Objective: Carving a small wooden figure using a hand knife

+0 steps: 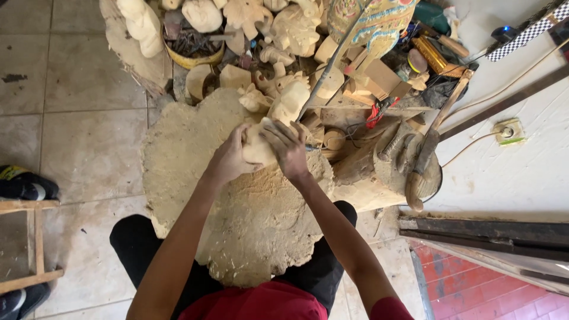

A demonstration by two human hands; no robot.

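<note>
Centrally in the frame, both hands clasp a pale, unfinished wooden carving [259,145] resting on a broad, chip-covered wooden slab [195,148]. Left hand [228,160] wraps its left side; right hand [288,151] lies over its top, fingers curled down. Behind, at upper centre, sits a heap of pale carved figures [284,29], and a wooden-handled adze [430,148] lies at right.

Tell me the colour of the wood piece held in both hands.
The wood piece is pale cream, unpainted; the head view shows it best.
</note>
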